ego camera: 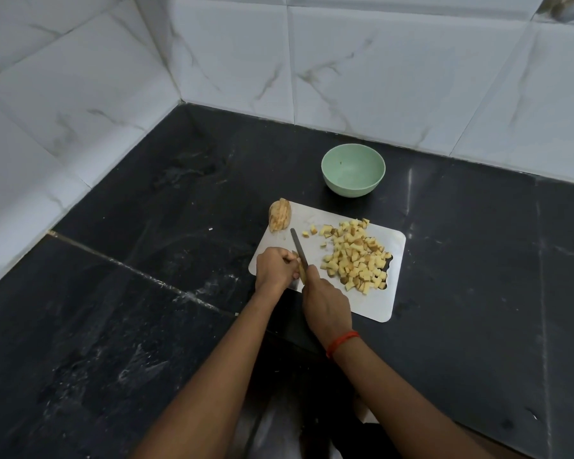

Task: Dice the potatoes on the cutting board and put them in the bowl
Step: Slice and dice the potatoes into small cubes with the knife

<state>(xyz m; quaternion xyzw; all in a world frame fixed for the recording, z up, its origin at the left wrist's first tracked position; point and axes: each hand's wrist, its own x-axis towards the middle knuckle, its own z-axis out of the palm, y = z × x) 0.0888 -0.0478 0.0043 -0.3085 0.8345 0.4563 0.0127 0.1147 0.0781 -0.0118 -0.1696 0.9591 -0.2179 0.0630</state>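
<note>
On the cutting board point(378, 303), near edge: left hand point(274, 268), fingers clamped on a small potato piece point(301, 273); right hand point(325, 303), fingers wrapped round the knife point(298, 248); dicing step in hand. Diced pile point(357, 256) at board's right, sliced potato half point(280, 215) at far-left corner, green bowl point(348, 188) beyond on the bench point(146, 326), no potato in it; next move calls for short cuts clear of the holding fingers. No brand, label or writing legible

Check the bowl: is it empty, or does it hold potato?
Empty: the bowl shows a bare green inside but for a tiny speck. The dice lie heaped on the board.
</note>
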